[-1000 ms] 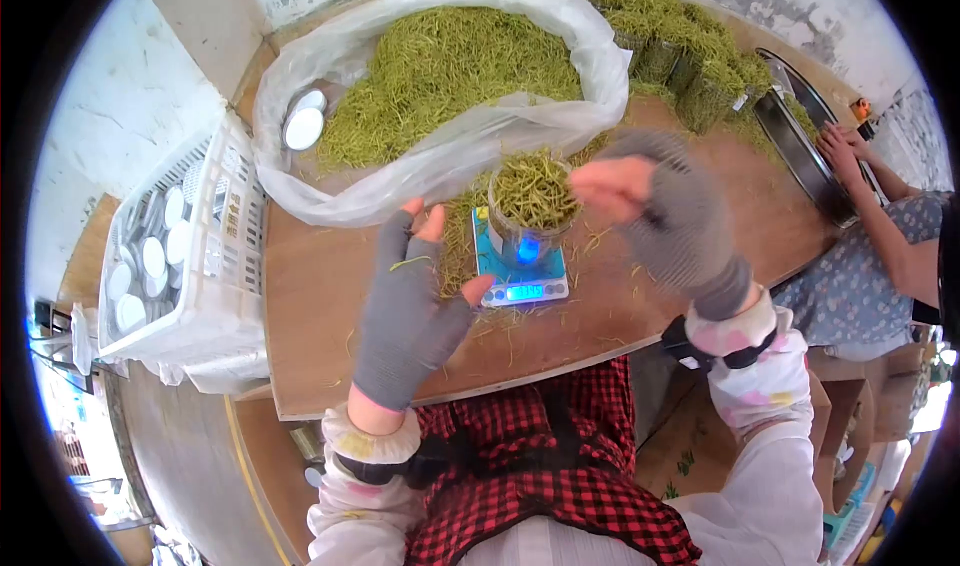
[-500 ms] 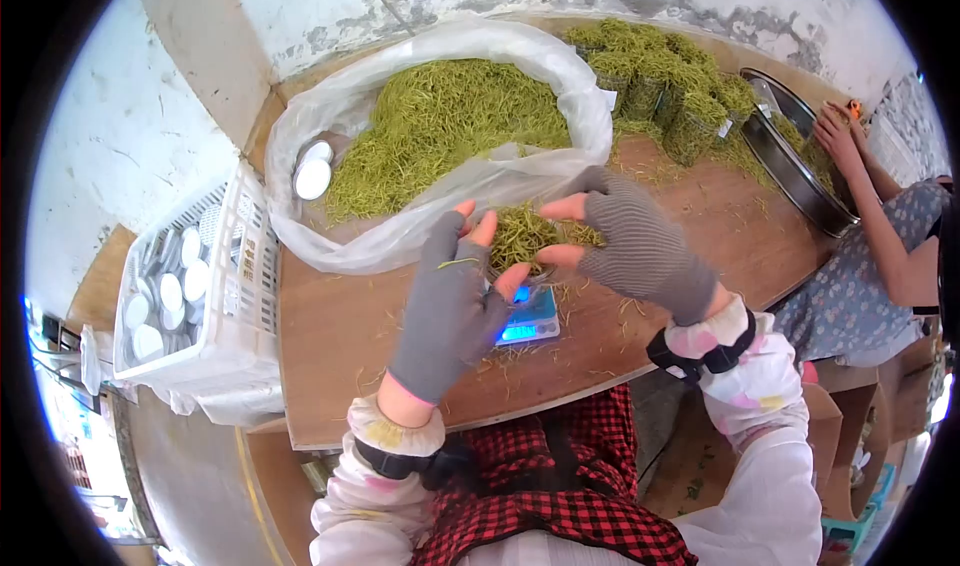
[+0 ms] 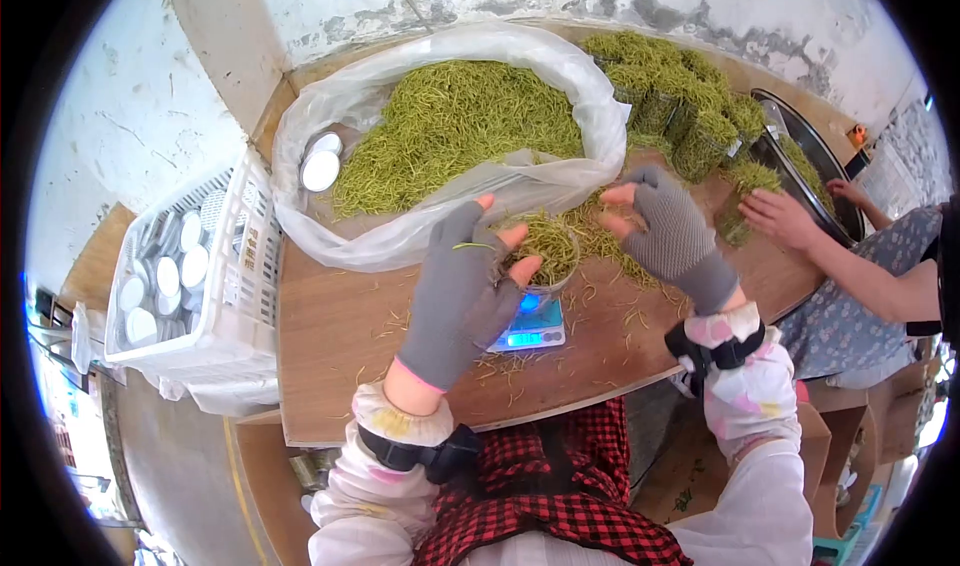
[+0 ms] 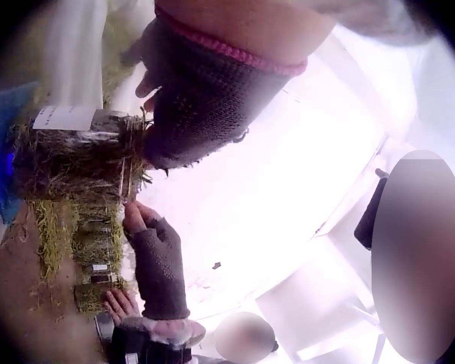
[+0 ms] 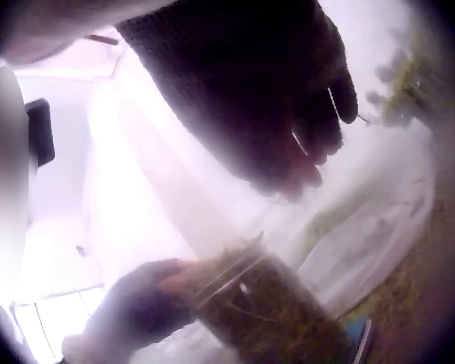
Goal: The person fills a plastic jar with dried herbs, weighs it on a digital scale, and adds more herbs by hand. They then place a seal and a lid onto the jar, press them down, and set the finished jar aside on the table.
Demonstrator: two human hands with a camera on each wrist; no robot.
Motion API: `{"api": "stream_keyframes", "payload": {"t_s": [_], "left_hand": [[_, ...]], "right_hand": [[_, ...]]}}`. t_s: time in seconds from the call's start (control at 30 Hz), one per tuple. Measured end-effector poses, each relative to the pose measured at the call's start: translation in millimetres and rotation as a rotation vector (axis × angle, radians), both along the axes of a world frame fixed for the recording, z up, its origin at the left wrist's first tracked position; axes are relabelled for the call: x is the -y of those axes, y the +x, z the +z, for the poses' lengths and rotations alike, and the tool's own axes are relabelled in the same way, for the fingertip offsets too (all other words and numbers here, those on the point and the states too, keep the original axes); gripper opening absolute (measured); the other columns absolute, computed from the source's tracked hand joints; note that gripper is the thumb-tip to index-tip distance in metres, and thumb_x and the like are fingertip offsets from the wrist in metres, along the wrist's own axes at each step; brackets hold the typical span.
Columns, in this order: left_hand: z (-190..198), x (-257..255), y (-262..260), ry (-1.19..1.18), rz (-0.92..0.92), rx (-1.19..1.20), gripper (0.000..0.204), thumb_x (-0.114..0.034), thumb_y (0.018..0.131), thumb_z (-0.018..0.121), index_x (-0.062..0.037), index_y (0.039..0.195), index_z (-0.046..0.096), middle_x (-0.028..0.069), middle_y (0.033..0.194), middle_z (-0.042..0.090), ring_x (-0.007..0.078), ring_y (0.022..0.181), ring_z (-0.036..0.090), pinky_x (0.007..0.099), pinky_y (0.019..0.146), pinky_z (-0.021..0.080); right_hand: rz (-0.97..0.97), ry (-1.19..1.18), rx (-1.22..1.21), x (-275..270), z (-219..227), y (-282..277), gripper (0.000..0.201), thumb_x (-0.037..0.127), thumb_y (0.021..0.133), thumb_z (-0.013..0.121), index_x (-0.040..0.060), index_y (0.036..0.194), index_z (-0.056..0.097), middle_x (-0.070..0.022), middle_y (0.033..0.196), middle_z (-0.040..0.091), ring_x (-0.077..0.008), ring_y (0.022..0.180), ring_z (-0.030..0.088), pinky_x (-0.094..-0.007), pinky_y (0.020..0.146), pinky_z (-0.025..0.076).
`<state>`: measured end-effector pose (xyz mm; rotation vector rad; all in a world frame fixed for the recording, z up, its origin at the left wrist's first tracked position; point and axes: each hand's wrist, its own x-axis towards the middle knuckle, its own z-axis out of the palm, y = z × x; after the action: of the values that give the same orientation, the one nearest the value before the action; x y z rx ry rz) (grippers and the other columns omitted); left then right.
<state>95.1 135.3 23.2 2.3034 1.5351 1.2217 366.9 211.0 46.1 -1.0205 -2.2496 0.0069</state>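
Observation:
A clear jar [image 3: 553, 276] heaped with dried green strands [image 3: 548, 246] stands on a small blue digital scale [image 3: 530, 331] with a lit display. My left hand [image 3: 460, 291], in a grey fingerless glove, is at the jar's left side, fingertips and thumb right at the rim and the strands. A loose strand lies across the back of that glove. To the right of the jar my right hand [image 3: 672, 231], gloved the same way, hovers apart from it with loosely bent fingers. In the right wrist view nothing shows in its fingers.
A large clear plastic bag [image 3: 350, 251] with a heap of strands lies behind the scale. Several filled jars [image 3: 700, 146] stand at the back right, where another person's hand [image 3: 780, 216] holds one beside a dark round tray [image 3: 850, 221]. A white crate [image 3: 235, 296] of lids stands left.
My right hand came to the jar's top, then drew back to the right. My left hand moved in to the rim. The other person's hand moved from the tray to a filled jar.

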Motion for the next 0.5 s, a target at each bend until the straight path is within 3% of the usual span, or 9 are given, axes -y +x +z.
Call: {"api": "stream_keyframes", "payload": {"t_s": [0.03, 0.1, 0.2, 0.33, 0.4, 0.5], "left_hand": [[-2.6, -1.3, -1.5, 0.048, -0.003, 0.034, 0.056, -0.029, 0.092, 0.078, -0.0022, 0.139, 0.063, 0.0236, 0.146, 0.054, 0.0405, 0.133, 0.054, 0.0451, 0.111, 0.043], [-3.8, -3.7, -6.5, 0.059, -0.006, 0.110, 0.062, -0.031, 0.092, 0.079, -0.0030, 0.143, 0.059, 0.0241, 0.148, 0.052, 0.0399, 0.135, 0.053, 0.0452, 0.112, 0.043], [-17.2, -7.0, -11.8, 0.024, -0.017, 0.179, 0.069, -0.034, 0.093, 0.078, -0.0044, 0.150, 0.053, 0.0254, 0.151, 0.048, 0.0387, 0.137, 0.051, 0.0453, 0.113, 0.041], [-20.6, -4.1, -1.7, -0.099, -0.060, 0.151, 0.060, -0.034, 0.099, 0.072, -0.0043, 0.148, 0.055, 0.0250, 0.155, 0.046, 0.0369, 0.140, 0.050, 0.0443, 0.115, 0.039], [-19.3, -7.1, 1.2, -0.115, -0.111, 0.191, 0.055, -0.033, 0.100, 0.070, -0.0040, 0.146, 0.059, 0.0238, 0.155, 0.046, 0.0360, 0.140, 0.050, 0.0442, 0.115, 0.039], [-16.1, -8.9, -3.9, -0.116, -0.172, 0.236, 0.047, -0.031, 0.102, 0.067, -0.0038, 0.140, 0.064, 0.0218, 0.156, 0.047, 0.0347, 0.140, 0.050, 0.0439, 0.115, 0.039]], "right_hand": [[0.005, 0.000, 0.008, 4.3, -2.7, -0.7, 0.028, 0.022, 0.085, 0.083, 0.0051, 0.106, 0.073, -0.0133, 0.106, 0.066, -0.0322, 0.096, 0.067, -0.0418, 0.082, 0.053], [0.110, -0.239, -0.138, 15.3, -10.5, -2.7, 0.049, 0.029, 0.088, 0.084, 0.0053, 0.127, 0.068, -0.0162, 0.115, 0.067, -0.0303, 0.099, 0.068, -0.0403, 0.085, 0.054], [0.154, -0.319, -0.180, 21.7, -27.7, -2.8, 0.064, 0.034, 0.088, 0.085, 0.0054, 0.140, 0.061, -0.0187, 0.126, 0.063, -0.0285, 0.107, 0.066, -0.0388, 0.093, 0.053], [0.163, -0.376, -0.189, 39.0, -17.1, -30.4, 0.071, 0.033, 0.086, 0.086, 0.0053, 0.145, 0.057, -0.0209, 0.134, 0.058, -0.0331, 0.116, 0.063, -0.0404, 0.100, 0.050], [0.202, -0.112, -0.092, 38.0, -16.0, -41.1, 0.067, 0.030, 0.086, 0.086, 0.0062, 0.143, 0.060, -0.0224, 0.138, 0.054, -0.0374, 0.124, 0.059, -0.0424, 0.102, 0.050], [0.159, -0.134, -0.050, 39.1, -11.9, -53.0, 0.057, 0.026, 0.085, 0.085, 0.0075, 0.136, 0.066, -0.0242, 0.136, 0.055, -0.0410, 0.123, 0.058, -0.0444, 0.101, 0.051]]}}
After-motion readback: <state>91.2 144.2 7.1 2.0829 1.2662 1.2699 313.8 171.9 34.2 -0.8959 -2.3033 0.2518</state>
